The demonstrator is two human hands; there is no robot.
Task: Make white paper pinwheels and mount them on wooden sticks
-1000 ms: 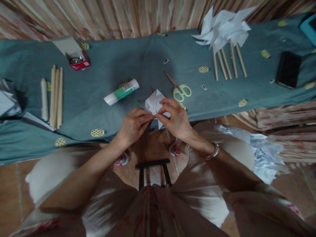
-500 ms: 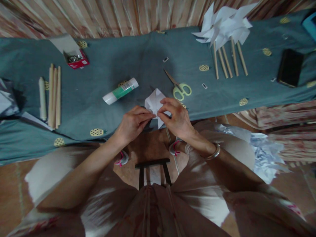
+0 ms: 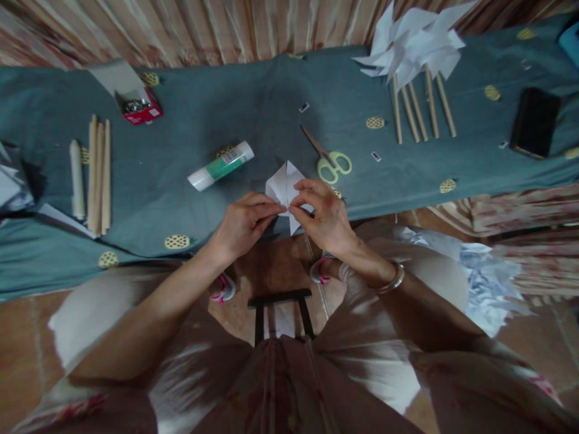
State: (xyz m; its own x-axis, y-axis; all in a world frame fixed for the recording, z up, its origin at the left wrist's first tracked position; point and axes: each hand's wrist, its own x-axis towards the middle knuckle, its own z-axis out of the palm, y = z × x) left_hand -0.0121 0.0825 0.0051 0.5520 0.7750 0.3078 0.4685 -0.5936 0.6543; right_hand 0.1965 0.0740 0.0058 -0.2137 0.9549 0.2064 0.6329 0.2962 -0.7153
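Note:
Both hands pinch a small piece of folded white paper (image 3: pixel 281 184) at the front edge of the cloth-covered table. My left hand (image 3: pixel 244 223) holds its left side, thumb and forefinger closed near the middle. My right hand (image 3: pixel 323 214) grips it from the right, with its fingertips almost meeting those of the left. The paper's points stick out above and below the fingers. Just beyond the left hand lies a glue stick (image 3: pixel 221 166) with a green label. Scissors (image 3: pixel 332 166) with pale green handles rest open beyond the right hand.
White paper pinwheels (image 3: pixel 414 45) on wooden sticks lie at the back right, near a dark phone-like object (image 3: pixel 536 122). Wooden sticks (image 3: pixel 98 175), a white candle-like stick (image 3: pixel 78 179) and a red box of small metal pieces (image 3: pixel 140 108) are at left. Paper scraps (image 3: pixel 491 283) hang low right.

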